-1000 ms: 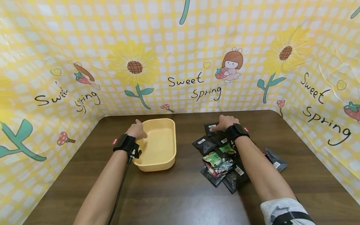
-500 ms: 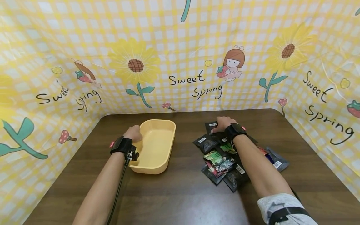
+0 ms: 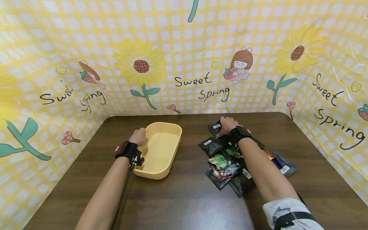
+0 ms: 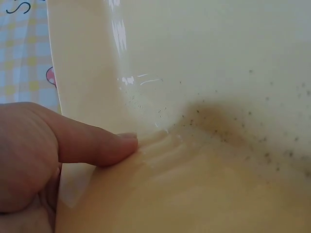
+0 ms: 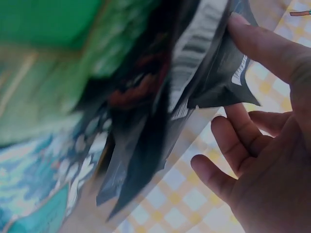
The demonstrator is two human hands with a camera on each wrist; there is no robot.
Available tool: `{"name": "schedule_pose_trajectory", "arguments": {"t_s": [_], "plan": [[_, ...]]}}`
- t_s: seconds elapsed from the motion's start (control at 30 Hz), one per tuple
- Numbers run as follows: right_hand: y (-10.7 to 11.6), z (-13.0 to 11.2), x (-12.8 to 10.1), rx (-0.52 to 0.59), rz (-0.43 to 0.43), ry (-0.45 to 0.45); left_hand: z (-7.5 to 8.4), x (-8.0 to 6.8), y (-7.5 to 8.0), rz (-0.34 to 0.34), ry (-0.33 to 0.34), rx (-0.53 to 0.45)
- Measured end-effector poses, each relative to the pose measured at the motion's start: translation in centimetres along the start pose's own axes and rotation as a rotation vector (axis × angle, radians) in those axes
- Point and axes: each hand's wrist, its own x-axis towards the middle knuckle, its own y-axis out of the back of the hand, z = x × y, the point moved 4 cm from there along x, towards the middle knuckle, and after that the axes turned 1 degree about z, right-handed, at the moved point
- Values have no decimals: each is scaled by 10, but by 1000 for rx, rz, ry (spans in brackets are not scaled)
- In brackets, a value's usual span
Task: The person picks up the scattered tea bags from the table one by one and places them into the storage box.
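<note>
A pale yellow plastic tub (image 3: pixel 162 150) stands on the brown table, tipped up on its left side. My left hand (image 3: pixel 139 136) grips its left rim, and in the left wrist view the thumb (image 4: pixel 97 145) presses against the tub's inner wall (image 4: pixel 218 73). My right hand (image 3: pixel 227 125) is at the far end of a pile of snack packets (image 3: pixel 225 163). It pinches a black packet (image 3: pixel 215 127) and lifts its edge. Up close, that black packet (image 5: pixel 214 73) sits between the thumb and fingers (image 5: pixel 233 145).
Dark and green packets lie strewn from the table's middle right toward a grey one (image 3: pixel 284 164) near the right side. A yellow checked sunflower backdrop (image 3: pixel 189 57) walls in the table on three sides. Bare tabletop (image 3: pixel 184 204) lies at the front.
The tub, flat a second ago, is now tilted and turned under my left hand's grip. My right hand has closed on the far black packet and raised it slightly.
</note>
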Motion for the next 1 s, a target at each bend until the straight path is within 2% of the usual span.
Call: {"name": "schedule_pose_trajectory", "arguments": {"t_s": [0.2, 0.4, 0.6, 0.73, 1.0], "plan": [[-1, 1, 1, 21, -17, 22, 2, -1, -1, -2, -2, -3], [-5, 5, 7, 88, -80, 74, 2, -1, -1, -14, -10, -2], [-8, 3, 9, 240, -153, 148, 2, -1, -1, -21, -6, -3], [-8, 1, 6, 344, -169, 196, 1, -1, -2, -24, -5, -9], [-2, -1, 3, 692, -145, 166, 1, 0, -2, -18, 4, -13]]}}
